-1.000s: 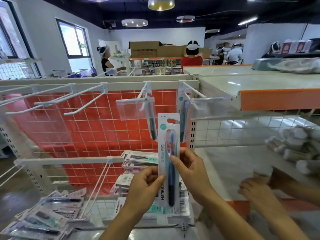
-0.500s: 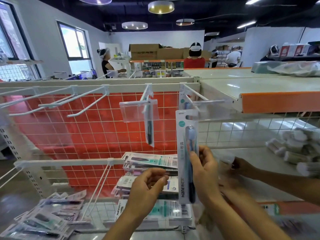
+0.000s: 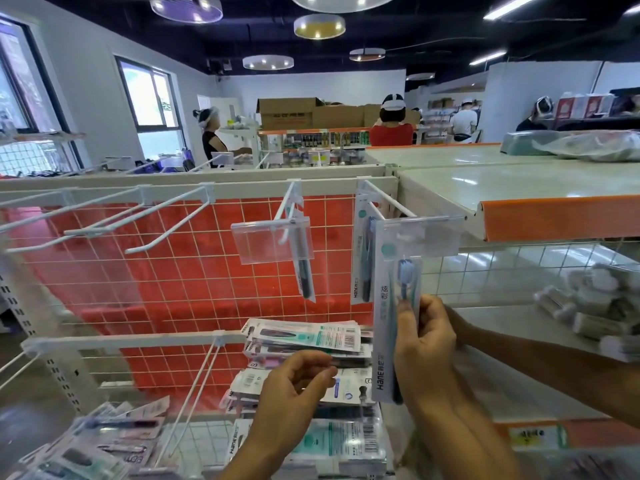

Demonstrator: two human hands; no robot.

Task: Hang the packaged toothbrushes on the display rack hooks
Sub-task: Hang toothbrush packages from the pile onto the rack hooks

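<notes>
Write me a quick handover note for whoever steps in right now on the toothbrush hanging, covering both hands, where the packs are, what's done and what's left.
Right hand grips a packaged toothbrush upright, its top at the tip of the right hook, behind the clear label holder; whether it is threaded on is unclear.
Left hand holds nothing, fingers loosely curled, over the stack of packs on the lower shelf.
Done: one pack hangs on the right hook, another on the middle hook.
Left: seat the held pack, then hang the stack and the loose packs at lower left. Left-side hooks are bare.

White walls point(image 3: 86, 98), windows point(image 3: 152, 98), round ceiling lamps point(image 3: 319, 26)
</notes>
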